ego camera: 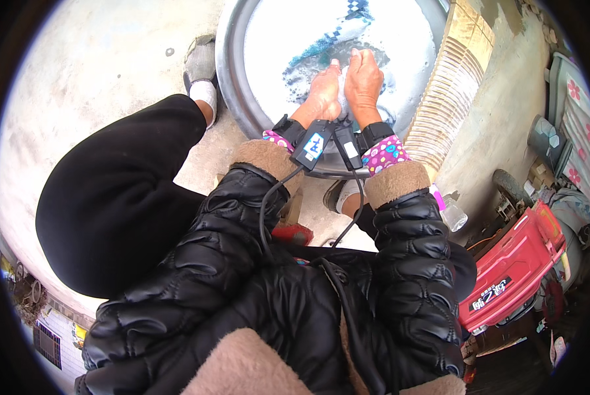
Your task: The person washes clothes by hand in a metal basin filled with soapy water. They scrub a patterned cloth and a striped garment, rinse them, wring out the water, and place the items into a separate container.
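Observation:
A large round metal basin (236, 81) holds water with thick white suds. Blue and white checked cloth (319, 42) shows partly through the foam, beyond my hands. My left hand (322, 89) is low over the suds, fingers together, its fingertips near the wet cloth; whether it grips anything is unclear. Close on its right, my right hand (364, 79) is curled into a fist with the thumb on top. White foam or fabric lies between the two hands, and I cannot tell which. Black straps with cabled devices circle both wrists.
A ridged yellowish washboard (445, 89) leans along the basin's right side. A clear plastic bottle (454, 215) lies beside its lower end. Further right are a red plastic vehicle panel (515, 266), a grey bucket (546, 138) and a flowered cover (579, 133). My feet flank the basin's near side.

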`<action>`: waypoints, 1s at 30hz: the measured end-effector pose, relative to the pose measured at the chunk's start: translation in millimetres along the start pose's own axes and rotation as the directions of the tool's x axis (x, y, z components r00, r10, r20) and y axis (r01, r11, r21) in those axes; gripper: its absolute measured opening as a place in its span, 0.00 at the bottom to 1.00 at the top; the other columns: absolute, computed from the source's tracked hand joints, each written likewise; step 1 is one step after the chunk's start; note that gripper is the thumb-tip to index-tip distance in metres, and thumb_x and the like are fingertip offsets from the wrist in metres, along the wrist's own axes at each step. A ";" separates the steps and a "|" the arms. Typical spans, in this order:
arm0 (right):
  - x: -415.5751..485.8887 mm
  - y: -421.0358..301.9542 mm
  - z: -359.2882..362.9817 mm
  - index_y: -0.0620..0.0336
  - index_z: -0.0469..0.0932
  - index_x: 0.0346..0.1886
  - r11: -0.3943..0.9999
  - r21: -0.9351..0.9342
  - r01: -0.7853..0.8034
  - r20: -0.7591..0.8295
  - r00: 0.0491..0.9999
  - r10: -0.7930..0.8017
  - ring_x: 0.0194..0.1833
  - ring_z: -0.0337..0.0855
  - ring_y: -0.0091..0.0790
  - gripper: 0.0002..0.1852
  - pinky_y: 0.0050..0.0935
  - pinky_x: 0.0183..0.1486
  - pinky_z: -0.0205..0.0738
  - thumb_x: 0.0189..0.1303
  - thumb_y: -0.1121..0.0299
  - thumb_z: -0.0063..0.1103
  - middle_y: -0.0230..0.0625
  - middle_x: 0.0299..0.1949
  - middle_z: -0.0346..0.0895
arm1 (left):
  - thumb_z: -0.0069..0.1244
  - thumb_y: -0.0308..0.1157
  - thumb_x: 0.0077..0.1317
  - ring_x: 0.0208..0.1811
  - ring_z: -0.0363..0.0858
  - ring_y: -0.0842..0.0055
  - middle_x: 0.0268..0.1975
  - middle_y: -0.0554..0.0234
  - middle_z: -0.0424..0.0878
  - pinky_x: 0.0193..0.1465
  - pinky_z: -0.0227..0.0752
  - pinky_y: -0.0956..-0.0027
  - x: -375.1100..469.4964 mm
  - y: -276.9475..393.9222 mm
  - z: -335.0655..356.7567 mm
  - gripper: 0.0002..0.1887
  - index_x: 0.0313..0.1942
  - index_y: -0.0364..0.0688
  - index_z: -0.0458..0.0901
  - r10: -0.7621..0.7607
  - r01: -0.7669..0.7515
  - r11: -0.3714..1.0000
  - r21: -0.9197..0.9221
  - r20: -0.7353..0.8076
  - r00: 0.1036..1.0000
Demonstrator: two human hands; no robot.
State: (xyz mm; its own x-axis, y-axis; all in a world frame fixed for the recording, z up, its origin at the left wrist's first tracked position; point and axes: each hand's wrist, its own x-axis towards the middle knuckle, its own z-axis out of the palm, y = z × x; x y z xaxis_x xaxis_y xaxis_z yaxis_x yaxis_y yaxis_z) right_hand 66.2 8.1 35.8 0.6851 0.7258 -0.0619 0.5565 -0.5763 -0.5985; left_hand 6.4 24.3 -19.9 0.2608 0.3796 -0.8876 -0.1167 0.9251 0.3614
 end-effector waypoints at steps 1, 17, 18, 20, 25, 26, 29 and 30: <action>-2.3 -0.2 3.2 0.55 0.72 0.34 0.998 0.070 0.006 0.040 0.999 -0.009 0.29 0.78 0.56 0.11 0.47 0.30 0.70 0.64 0.59 0.48 0.49 0.24 0.77 | 0.37 0.46 0.71 0.39 0.75 0.71 0.42 0.55 0.77 0.38 0.72 0.67 -0.3 1.1 0.7 0.21 0.43 0.34 0.74 0.044 -0.042 0.992 -0.122 0.011 0.999; 13.0 86.2 65.2 0.62 0.69 0.36 0.942 -0.264 0.208 0.451 0.890 -0.070 0.37 0.78 0.55 0.13 0.47 0.41 0.70 0.58 0.62 0.52 0.49 0.33 0.78 | 0.48 0.30 0.66 0.38 0.72 0.77 0.38 0.59 0.76 0.40 0.68 0.70 31.6 -17.6 -28.7 0.11 0.43 0.33 0.69 0.320 -0.319 0.947 0.037 -0.194 0.927; 12.1 80.5 64.4 0.62 0.69 0.36 0.973 -0.198 0.121 0.388 0.921 -0.036 0.37 0.78 0.55 0.12 0.47 0.40 0.70 0.58 0.62 0.52 0.49 0.32 0.78 | 0.47 0.30 0.66 0.38 0.72 0.77 0.39 0.58 0.76 0.40 0.68 0.70 33.8 -15.3 -30.5 0.11 0.43 0.33 0.69 0.243 -0.249 0.969 -0.001 -0.214 0.946; 16.7 64.0 57.2 0.62 0.70 0.35 0.997 -0.053 -0.051 0.294 0.954 0.064 0.37 0.79 0.55 0.12 0.47 0.40 0.71 0.58 0.62 0.53 0.50 0.31 0.78 | 0.44 0.33 0.68 0.38 0.73 0.75 0.42 0.57 0.76 0.40 0.68 0.69 32.9 -9.4 -29.8 0.10 0.43 0.35 0.70 0.101 -0.107 0.994 -0.030 -0.158 0.982; 4.6 15.2 25.9 0.59 0.74 0.29 0.988 0.155 -0.015 0.336 0.941 -0.039 0.34 0.78 0.58 0.14 0.49 0.36 0.69 0.58 0.58 0.54 0.51 0.27 0.77 | 0.39 0.39 0.69 0.40 0.74 0.74 0.42 0.60 0.76 0.40 0.70 0.69 11.8 3.0 -9.3 0.14 0.42 0.36 0.73 0.045 -0.052 0.998 -0.033 -0.175 0.984; 7.4 12.8 24.1 0.59 0.74 0.28 0.993 0.108 -0.056 0.238 0.971 0.029 0.33 0.77 0.58 0.14 0.49 0.35 0.68 0.59 0.57 0.54 0.51 0.26 0.77 | 0.38 0.41 0.70 0.42 0.74 0.74 0.43 0.59 0.76 0.42 0.69 0.68 7.3 4.3 -5.5 0.16 0.43 0.35 0.72 0.030 -0.024 0.999 0.037 -0.184 0.982; 6.2 6.1 16.5 0.57 0.74 0.27 0.988 0.133 -0.078 0.116 0.991 0.062 0.29 0.77 0.58 0.16 0.49 0.31 0.68 0.60 0.55 0.52 0.50 0.22 0.76 | 0.36 0.48 0.71 0.43 0.73 0.71 0.47 0.57 0.75 0.43 0.69 0.65 -4.8 8.2 -2.4 0.23 0.44 0.35 0.74 0.208 -0.184 0.922 0.340 -0.036 0.977; -0.5 3.5 13.5 0.57 0.74 0.26 0.990 0.139 -0.030 0.155 0.988 0.008 0.29 0.77 0.58 0.16 0.49 0.31 0.69 0.61 0.55 0.51 0.50 0.22 0.76 | 0.36 0.49 0.70 0.45 0.73 0.71 0.48 0.56 0.75 0.44 0.68 0.64 -7.4 9.0 -1.5 0.24 0.46 0.34 0.74 0.309 -0.319 0.836 0.447 0.096 0.946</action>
State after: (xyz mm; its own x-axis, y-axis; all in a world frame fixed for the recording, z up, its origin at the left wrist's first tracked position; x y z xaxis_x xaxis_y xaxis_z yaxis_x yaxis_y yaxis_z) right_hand 61.4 10.8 22.9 0.6085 0.7705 -0.1900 0.4649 -0.5402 -0.7015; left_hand 2.0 29.8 -10.5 0.3031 0.6459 -0.7007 0.2476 0.6566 0.7124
